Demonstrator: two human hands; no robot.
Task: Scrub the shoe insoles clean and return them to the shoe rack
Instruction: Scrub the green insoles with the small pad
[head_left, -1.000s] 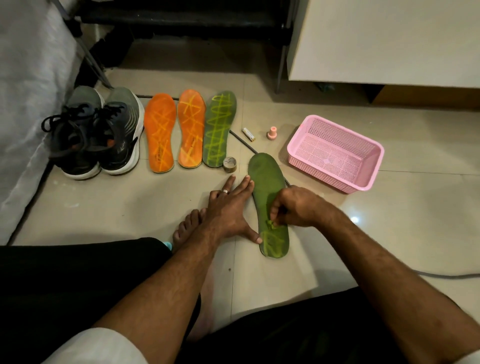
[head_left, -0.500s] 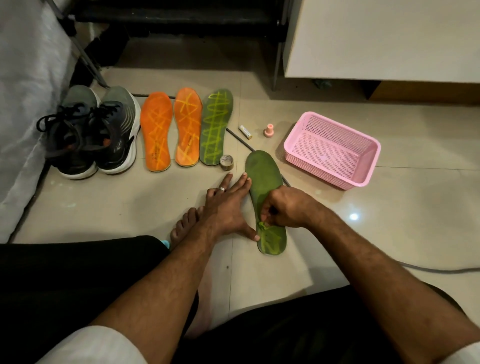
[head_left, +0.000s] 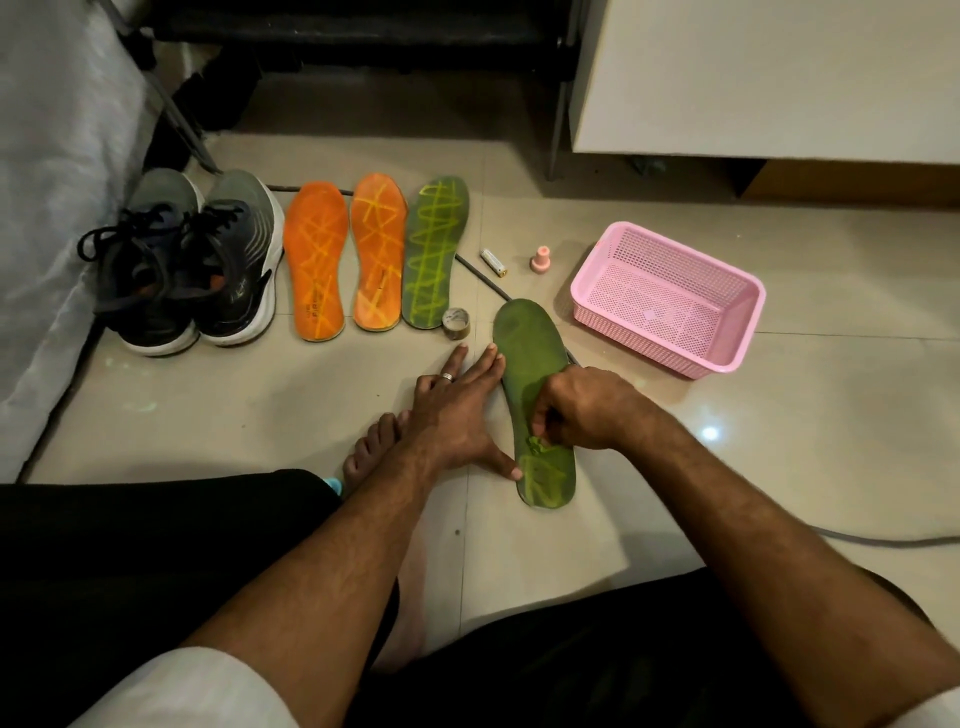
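Down on the tiled floor (head_left: 779, 467), dead centre, lies the green insole (head_left: 530, 358) being worked, toe pointing to twelve o'clock, heel toward the person. Yellow-green scribbled lines cover its heel end; the toe half is plain dark green. The right hand (head_left: 582, 410) sits over the middle of it, fingers curled tight and pinching something small against the surface right where the marks begin; what it pinches is too hidden to name. The left hand (head_left: 452, 410) lies flat at the insole's nine o'clock edge, fingers straight and spread, a ring on one finger, thumb tip touching the insole near the heel, the longest fingertips at its edge.

Bare toes (head_left: 374, 441) peek out just at nine o'clock of that left hand.

At eleven o'clock, a small roll of tape (head_left: 456, 323) stands just beside the toe. Beyond it, three more insoles in a row: a green insole with zigzag lines (head_left: 435, 254), then two orange insoles (head_left: 345, 260) crossed with yellow lines, side by side. Further toward ten o'clock, a pair of dark sneakers (head_left: 192, 270) with white soles.

At twelve o'clock sit a small battery (head_left: 493, 262) and a small pink cap-like piece (head_left: 541, 258), apart from each other. At two o'clock, a pink perforated plastic basket (head_left: 670, 296). A grey cable (head_left: 883, 541) trails off at four o'clock.
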